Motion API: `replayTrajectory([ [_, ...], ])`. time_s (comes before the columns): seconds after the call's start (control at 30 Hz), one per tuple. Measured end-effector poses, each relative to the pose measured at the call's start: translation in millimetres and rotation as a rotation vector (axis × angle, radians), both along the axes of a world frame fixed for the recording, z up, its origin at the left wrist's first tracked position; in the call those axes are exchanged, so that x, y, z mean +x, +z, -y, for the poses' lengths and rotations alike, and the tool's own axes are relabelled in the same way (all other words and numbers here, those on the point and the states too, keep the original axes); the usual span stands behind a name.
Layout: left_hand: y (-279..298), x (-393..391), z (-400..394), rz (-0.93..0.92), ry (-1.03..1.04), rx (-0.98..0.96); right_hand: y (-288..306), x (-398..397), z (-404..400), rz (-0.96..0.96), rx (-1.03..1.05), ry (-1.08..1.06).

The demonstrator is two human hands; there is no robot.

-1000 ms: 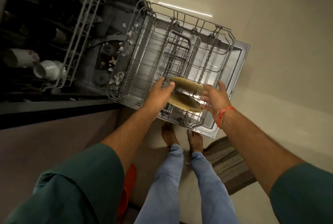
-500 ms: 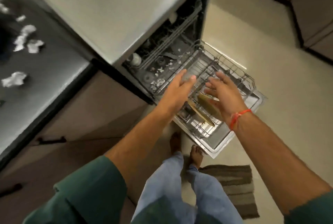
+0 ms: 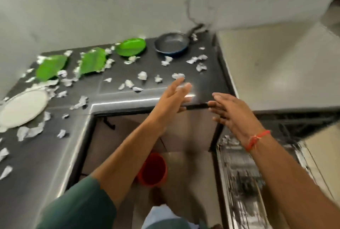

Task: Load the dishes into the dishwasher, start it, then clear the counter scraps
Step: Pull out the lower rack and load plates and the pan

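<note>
**Empty hands raised toward a counter of unloaded dishes**

Nearest, below the right hand [image 3: 237, 116], the pulled-out dishwasher rack [image 3: 241, 179] is seen only as a blur; what it holds cannot be told. A shin could be caught on it if the step toward the counter is taken without looking. Below the left hand [image 3: 173, 101], a red bucket [image 3: 153, 169] stands on the floor and could be kicked.

Both hands are spread, fingers straight, with nothing held. Half a second ago they were over the rack, above two brownish plates; now they are lifted at the counter [image 3: 207, 85] edge, and the view has swung up from the rack.

Beyond the left hand, paper scraps [image 3: 142, 76] lie scattered and could be swept to the floor by a hasty reach. Further left and beyond lie the white plate [image 3: 23, 108], three green plates [image 3: 131, 46] and, farthest, the dark pan [image 3: 172, 44], all unloaded.
</note>
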State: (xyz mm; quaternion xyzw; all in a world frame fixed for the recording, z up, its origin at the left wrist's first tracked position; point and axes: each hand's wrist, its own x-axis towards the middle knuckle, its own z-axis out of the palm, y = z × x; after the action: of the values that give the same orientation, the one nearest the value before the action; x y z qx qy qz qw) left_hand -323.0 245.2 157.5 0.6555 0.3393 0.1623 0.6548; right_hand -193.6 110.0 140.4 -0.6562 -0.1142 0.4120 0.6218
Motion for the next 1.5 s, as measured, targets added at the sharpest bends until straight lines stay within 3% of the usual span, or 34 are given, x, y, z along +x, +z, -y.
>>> replayTrajectory([
  [0.23, 18.2, -99.8, -125.8, 0.062, 0.305, 0.016, 32.4, -62.2, -154.7, 0.022, 0.044, 0.293],
  [0.5, -19.8, -230.1, -248.7, 0.037, 0.731, -0.117, 14.3, -160.6, -307.1, -0.039, 0.023, 0.542],
  [0.73, -70.8, -357.9, -345.7, -0.228, 1.075, -0.085, -5.3, -244.9, -384.6, -0.071, -0.034, 0.770],
  [0.93, -96.3, -429.5, -424.1, -0.555, 1.162, 0.058, -12.0, -272.3, -425.8, -0.066, -0.029, 0.831],
  [1.07, -115.0, -458.0, -459.9, -0.701, 1.216, -0.103, -14.9, -281.7, -446.7, -0.088, -0.022, 0.821],
  [1.23, -133.7, -480.4, -486.3, -0.570, 1.348, -0.246, -23.5, -292.0, -464.7, -0.109, -0.053, 0.839],
  [1.37, -128.1, -487.5, -500.7, -0.349, 1.486, -0.359, -30.4, -294.6, -470.5, -0.129, -0.075, 0.841],
  [1.5, -109.7, -482.2, -500.3, -0.221, 1.467, -0.384, -33.2, -291.3, -469.9, -0.136, -0.090, 0.828],
])
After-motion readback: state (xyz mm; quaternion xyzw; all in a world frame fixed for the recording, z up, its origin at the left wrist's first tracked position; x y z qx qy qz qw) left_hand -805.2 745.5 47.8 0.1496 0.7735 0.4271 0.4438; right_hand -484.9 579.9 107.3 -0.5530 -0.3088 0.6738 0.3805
